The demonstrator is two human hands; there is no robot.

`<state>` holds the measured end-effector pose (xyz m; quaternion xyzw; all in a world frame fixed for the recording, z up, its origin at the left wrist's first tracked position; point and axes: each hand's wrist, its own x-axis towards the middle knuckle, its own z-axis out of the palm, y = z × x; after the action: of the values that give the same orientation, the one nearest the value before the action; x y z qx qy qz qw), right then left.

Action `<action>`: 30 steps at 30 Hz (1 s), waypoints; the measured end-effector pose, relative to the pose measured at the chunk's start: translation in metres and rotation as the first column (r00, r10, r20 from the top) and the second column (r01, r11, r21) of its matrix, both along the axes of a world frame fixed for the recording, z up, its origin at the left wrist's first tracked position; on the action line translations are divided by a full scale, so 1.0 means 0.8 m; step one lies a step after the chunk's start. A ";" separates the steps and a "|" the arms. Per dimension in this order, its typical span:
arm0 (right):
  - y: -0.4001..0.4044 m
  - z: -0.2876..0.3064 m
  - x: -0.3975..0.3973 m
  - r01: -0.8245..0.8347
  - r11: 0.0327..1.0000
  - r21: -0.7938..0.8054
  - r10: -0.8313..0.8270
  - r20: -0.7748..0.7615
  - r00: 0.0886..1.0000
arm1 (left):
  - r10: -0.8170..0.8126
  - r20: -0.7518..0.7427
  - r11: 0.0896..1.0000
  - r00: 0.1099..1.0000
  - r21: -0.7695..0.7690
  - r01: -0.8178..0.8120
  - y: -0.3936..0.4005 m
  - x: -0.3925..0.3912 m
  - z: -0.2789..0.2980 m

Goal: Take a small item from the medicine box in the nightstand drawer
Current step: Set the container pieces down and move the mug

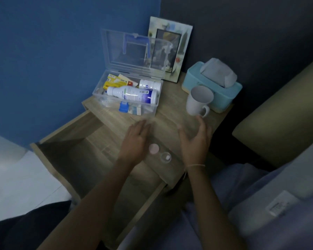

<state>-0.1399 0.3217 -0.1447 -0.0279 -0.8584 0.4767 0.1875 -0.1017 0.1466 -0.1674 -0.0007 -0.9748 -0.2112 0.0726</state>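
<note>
A clear plastic medicine box (pixel 98 87) stands on the nightstand top with its lid (pixel 134 53) raised. Inside lie a large white bottle (pixel 132 95), a smaller white bottle (pixel 149 85), yellow cartons (pixel 114 82) and a blue-capped item (pixel 123 107). Below the top, the wooden drawer (pixel 90 159) is pulled out. Between my hands on the wood sit a pink lid (pixel 154 148) and a small clear container (pixel 165 157) holding something pink. My left hand (pixel 134 139) hovers flat, fingers apart, holding nothing. My right hand (pixel 195 139) is open, near the mug.
A white mug (pixel 198 101) stands right of the box, in front of a teal tissue box (pixel 213 87). A picture frame (pixel 170 49) leans on the wall behind. The bed (pixel 278 186) lies at the right; white floor (pixel 16 177) at the left.
</note>
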 end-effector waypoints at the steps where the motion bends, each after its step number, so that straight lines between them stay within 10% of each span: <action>1: -0.002 0.007 -0.018 0.043 0.999 -0.010 -0.043 0.008 0.999 | 0.011 0.018 1.000 1.000 -0.013 -0.010 -0.005 -0.009 -0.003; 30: 0.001 -0.007 -0.035 0.099 0.884 -0.456 0.004 0.220 0.976 | 0.116 0.029 0.991 0.993 -0.070 -0.114 -0.021 -0.016 -0.034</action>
<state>-0.1679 0.3227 -0.1501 -0.1442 -0.7336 0.6575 0.0935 -0.1149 0.1297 -0.1947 0.0565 -0.9809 -0.1732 0.0685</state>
